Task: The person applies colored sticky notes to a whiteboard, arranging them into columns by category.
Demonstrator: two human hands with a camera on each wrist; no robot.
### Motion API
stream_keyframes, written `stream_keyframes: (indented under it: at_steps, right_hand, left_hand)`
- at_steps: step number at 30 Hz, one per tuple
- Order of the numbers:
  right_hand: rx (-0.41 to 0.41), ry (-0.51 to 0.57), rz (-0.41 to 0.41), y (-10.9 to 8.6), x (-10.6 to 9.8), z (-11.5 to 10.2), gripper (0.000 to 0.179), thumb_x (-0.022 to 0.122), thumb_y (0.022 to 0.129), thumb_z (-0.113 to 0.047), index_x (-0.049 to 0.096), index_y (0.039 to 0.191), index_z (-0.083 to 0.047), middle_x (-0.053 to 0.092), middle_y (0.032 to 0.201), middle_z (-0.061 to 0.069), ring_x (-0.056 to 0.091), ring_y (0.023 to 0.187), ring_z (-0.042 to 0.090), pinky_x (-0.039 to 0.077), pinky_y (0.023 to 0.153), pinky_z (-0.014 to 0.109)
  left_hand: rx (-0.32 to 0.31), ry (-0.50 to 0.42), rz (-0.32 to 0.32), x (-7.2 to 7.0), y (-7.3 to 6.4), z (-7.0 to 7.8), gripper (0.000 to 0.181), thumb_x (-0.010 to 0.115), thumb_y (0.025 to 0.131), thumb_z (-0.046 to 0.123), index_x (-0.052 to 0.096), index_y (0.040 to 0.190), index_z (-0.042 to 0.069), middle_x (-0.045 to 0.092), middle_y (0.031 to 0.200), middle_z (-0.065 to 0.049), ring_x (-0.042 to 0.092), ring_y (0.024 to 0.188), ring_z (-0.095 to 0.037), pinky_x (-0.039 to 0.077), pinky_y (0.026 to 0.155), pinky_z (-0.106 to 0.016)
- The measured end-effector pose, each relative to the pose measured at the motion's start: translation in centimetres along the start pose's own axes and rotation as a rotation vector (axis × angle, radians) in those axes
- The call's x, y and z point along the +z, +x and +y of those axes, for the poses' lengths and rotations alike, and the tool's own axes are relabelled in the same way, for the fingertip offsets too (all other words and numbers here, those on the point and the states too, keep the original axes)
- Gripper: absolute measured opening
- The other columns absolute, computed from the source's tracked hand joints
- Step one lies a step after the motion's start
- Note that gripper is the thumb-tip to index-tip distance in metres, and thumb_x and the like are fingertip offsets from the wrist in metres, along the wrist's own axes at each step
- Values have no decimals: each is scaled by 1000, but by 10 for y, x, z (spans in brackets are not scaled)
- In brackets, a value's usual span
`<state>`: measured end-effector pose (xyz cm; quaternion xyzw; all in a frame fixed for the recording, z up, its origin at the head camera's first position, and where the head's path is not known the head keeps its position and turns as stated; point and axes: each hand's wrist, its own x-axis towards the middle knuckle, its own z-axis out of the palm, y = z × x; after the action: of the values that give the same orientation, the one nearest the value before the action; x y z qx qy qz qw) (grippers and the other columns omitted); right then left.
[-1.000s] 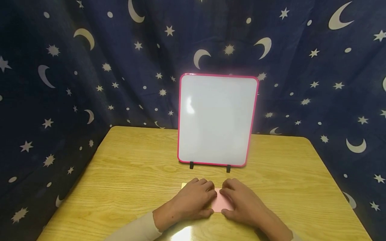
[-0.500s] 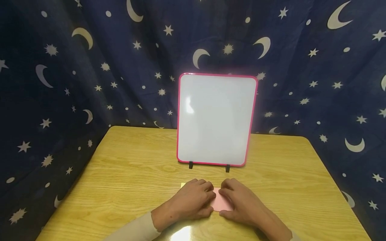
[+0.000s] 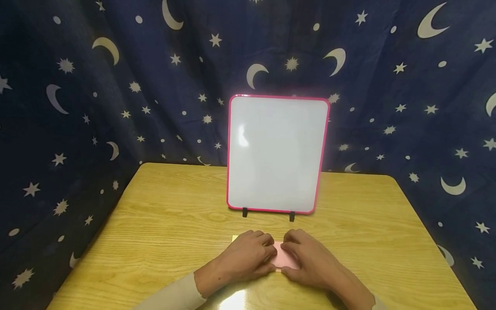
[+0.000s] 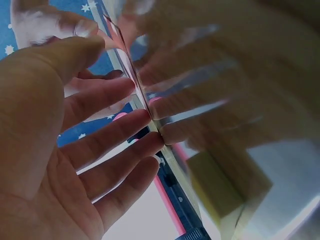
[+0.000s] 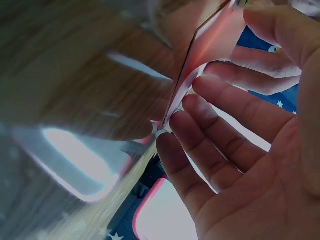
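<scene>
A small piece of pink paper (image 3: pixel 284 257) lies on the table between my two hands, its near side raised a little. My left hand (image 3: pixel 249 256) holds its left side, with the fingertips down by the far edge and the thumb at the near edge. From the other side my right hand (image 3: pixel 311 260) holds it the same way. In the right wrist view the pink paper (image 5: pixel 220 45) bends up from the tabletop to the right thumb. A yellow block (image 4: pixel 215 182), like a note pad, sits by the left hand, mostly hidden in the head view.
A whiteboard (image 3: pixel 277 155) with a pink frame stands on black feet behind the hands. The glossy wooden table (image 3: pixel 174 206) reflects light near its front. A dark blue curtain (image 3: pixel 174 86) with moons and stars hangs behind and at the sides.
The near edge of the pink paper has risen slightly between the thumbs, and a pale strip shows beneath it. Both hands stay almost in place.
</scene>
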<state>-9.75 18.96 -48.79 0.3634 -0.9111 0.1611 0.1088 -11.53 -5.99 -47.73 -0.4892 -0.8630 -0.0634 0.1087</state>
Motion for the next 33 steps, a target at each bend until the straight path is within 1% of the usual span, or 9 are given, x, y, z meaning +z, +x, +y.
stream_keyframes:
  at_steps: [5, 9, 13, 17, 20, 23, 27, 30, 33]
  right_hand:
    - [-19, 17, 30, 0, 0, -1, 40, 90, 75, -42, 75, 102, -16, 58, 109, -9, 55, 99, 7, 54, 83, 31]
    - [-36, 20, 53, -1, -1, -3, 40, 90, 77, -41, 73, 105, -18, 62, 114, -5, 59, 103, 10, 55, 85, 33]
    - [-46, 22, 52, -1, -2, -4, 28, 86, 79, -28, 69, 99, -19, 66, 120, 0, 63, 108, 15, 57, 88, 38]
    - [-40, 26, 45, -1, -2, -4, 18, 82, 83, -16, 66, 88, -21, 69, 120, 3, 65, 109, 18, 58, 88, 39]
    - [-31, 22, 40, -1, -3, -4, 19, 81, 84, -14, 64, 85, -22, 70, 120, 3, 66, 110, 18, 58, 88, 40]
    - [-22, 16, 42, -1, -3, -3, 20, 82, 83, -15, 64, 86, -23, 70, 120, 2, 66, 109, 18, 59, 88, 40]
    - [-25, 10, 61, 0, -2, -4, 19, 82, 82, -14, 65, 86, -22, 71, 118, 1, 67, 107, 17, 59, 88, 39]
    - [-20, 15, 65, 1, -1, -4, 18, 82, 83, -15, 65, 85, -22, 71, 117, 0, 66, 106, 16, 58, 87, 37]
    - [-8, 21, 57, 1, -1, -4, 18, 81, 84, -15, 65, 84, -22, 70, 117, -1, 65, 105, 15, 58, 87, 36]
  left_hand:
    - [8, -2, 31, 1, 2, 2, 16, 69, 102, 42, 72, 96, 27, 70, 109, 8, 65, 97, -12, 51, 79, -27]
    - [20, 16, 42, 1, 3, 3, 15, 67, 103, 35, 69, 93, 25, 71, 107, 7, 67, 95, -13, 51, 77, -27]
    - [20, 25, 36, 1, 3, 3, 14, 68, 103, 34, 69, 93, 24, 72, 109, 7, 69, 98, -14, 53, 77, -28]
    - [9, 10, 21, 1, 3, 2, 13, 67, 104, 33, 69, 95, 23, 73, 110, 8, 70, 101, -14, 55, 78, -29]
    - [3, 13, 5, 0, 2, 3, 14, 68, 102, 37, 69, 98, 24, 71, 111, 8, 69, 101, -13, 54, 78, -29]
    - [0, 42, 0, -2, 1, 5, 18, 68, 100, 42, 69, 103, 24, 69, 113, 8, 67, 103, -12, 53, 79, -29]
    - [1, 96, 47, -8, -2, 13, 21, 67, 100, 43, 68, 107, 23, 66, 112, 7, 65, 102, -13, 53, 80, -30]
    - [20, 142, 103, -14, -6, 20, 18, 68, 99, 40, 67, 101, 22, 65, 103, 8, 61, 91, -11, 49, 76, -27]
    - [69, 180, 132, -19, -9, 28, 18, 68, 98, 38, 64, 92, 21, 60, 91, 10, 55, 81, -10, 43, 71, -25]
